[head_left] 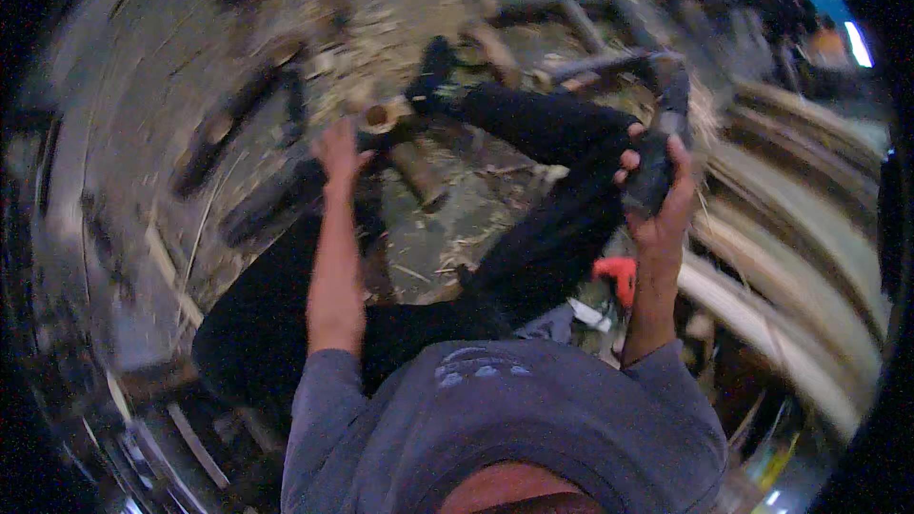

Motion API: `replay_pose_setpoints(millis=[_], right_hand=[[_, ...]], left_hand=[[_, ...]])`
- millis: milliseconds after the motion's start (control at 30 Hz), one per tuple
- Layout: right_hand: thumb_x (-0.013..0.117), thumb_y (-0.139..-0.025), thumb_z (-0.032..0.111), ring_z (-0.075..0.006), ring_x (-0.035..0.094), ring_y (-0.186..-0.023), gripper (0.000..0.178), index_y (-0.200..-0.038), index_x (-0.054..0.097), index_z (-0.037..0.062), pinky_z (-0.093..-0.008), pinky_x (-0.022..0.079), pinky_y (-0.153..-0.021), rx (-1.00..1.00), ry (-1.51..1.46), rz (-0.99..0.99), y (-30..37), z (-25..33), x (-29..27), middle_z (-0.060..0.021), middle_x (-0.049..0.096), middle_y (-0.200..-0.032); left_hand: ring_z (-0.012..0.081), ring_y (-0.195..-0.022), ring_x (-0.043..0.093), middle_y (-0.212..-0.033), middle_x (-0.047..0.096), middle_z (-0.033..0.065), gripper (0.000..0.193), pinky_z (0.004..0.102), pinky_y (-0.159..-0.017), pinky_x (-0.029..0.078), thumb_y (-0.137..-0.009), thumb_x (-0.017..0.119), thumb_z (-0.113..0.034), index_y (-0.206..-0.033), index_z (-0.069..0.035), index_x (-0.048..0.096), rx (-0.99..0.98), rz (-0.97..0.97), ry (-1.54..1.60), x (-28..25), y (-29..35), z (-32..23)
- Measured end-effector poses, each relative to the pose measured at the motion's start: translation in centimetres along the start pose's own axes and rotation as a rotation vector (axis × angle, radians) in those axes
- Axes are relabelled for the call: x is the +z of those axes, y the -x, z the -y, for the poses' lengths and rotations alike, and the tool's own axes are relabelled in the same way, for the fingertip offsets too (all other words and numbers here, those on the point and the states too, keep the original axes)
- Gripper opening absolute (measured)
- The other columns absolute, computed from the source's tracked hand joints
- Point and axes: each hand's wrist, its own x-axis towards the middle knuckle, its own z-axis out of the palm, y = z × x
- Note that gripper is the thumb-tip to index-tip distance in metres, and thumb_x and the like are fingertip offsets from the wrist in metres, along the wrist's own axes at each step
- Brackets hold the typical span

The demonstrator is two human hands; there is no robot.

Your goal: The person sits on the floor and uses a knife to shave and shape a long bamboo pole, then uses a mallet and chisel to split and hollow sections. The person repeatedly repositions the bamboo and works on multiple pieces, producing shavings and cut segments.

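Fingers extended and thumb apart, my left hand [341, 154] is beside a short pale hollow piece [379, 116], which looks like cut bamboo with a round open end. A dark log [276, 192] lies just under and left of that hand; blur hides whether they touch. My right hand [666, 190] is raised on the right, its fingers wrapped round a dark, blocky object [647, 169] whose kind I cannot make out. Between my legs a brownish cylindrical piece [419, 174] rests on the ground.
Long curved pale strips [790, 200] are stacked at the right. A red-orange handle-like thing [617, 278] lies near my right forearm. Shavings [357, 62] cover the ground ahead, with another log [233, 114] at the left. My dark-trousered leg [543, 124] stretches forward.
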Motion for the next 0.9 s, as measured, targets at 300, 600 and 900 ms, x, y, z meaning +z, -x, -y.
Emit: replay_pose_setpoints(millis=[300,600,900], right_hand=[[0.068,-0.073,0.04,-0.0297,0.065,-0.086,0.059,-0.12,0.057,0.0066,-0.0387,0.049,-0.077,-0.207,1.849,-0.612,3.0,10.4,-34.2,-0.0203,0.066,-0.098],[0.068,-0.074,0.033,-0.0355,0.059,-0.101,0.046,-0.113,0.061,0.0099,-0.0431,0.048,-0.085,0.17,2.232,-0.207,-10.3,8.4,-50.0,-0.0166,0.062,-0.112],[0.075,-0.072,0.032,-0.0237,0.065,-0.084,0.048,-0.107,0.065,0.0015,-0.0362,0.051,-0.077,0.213,1.91,-0.024,-8.1,9.4,-53.3,-0.0171,0.068,-0.096]], left_hand=[[0.032,-0.134,0.028,-0.144,0.033,0.0115,0.099,0.061,-0.106,0.017,-0.067,0.08,-0.033,-0.145,-0.018,0.023,0.066,0.098,0.058,-0.5,-0.5,-0.3],[0.0394,-0.137,0.02,-0.15,0.021,0.016,0.105,0.0587,-0.106,0.02,-0.067,0.081,-0.03,-0.147,-0.013,0.015,0.002,0.101,-0.049,-1.8,2.4,1.3],[0.0413,-0.139,0.013,-0.153,0.011,0.0153,0.11,0.0628,-0.106,0.019,-0.063,0.082,-0.027,-0.147,-0.012,0.012,-0.066,0.126,-0.042,-2.9,3.3,-2.9]])
